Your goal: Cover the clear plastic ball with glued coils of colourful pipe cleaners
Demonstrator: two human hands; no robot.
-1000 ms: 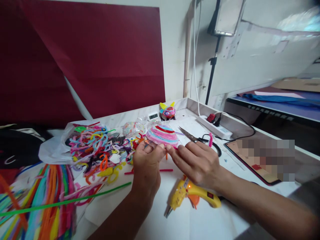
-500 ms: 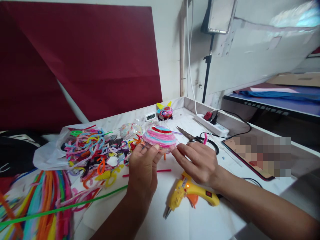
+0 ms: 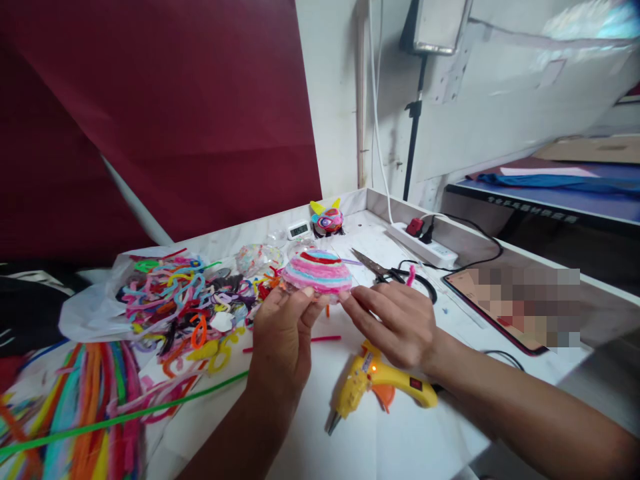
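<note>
A dome (image 3: 320,270) wrapped in rows of pink, light blue and red pipe cleaner, with clear plastic at its edge, is tilted up in front of me. My left hand (image 3: 286,330) is closed on its lower left rim, thumb on the near side. My right hand (image 3: 393,320) pinches at the lower right edge, where pink fuzz meets the fingertips. Behind that hand sticks up a pink pipe cleaner end (image 3: 411,275); the stretch between is hidden by the fingers. Below my right hand lies a yellow glue gun (image 3: 377,380), its light glowing orange, nozzle pointing down left.
Scissors (image 3: 377,267) lie beyond my right hand, near a power strip (image 3: 425,247) and a phone (image 3: 495,313). Pipe cleaner scraps (image 3: 165,293) heap at left, with long pipe cleaners (image 3: 90,407) in front. A timer (image 3: 299,230) and a horned colourful figure (image 3: 327,219) stand at the back.
The whole view has shifted slightly, so things sit a little higher and further left. Both hands keep nearly the same hold on the dome.
</note>
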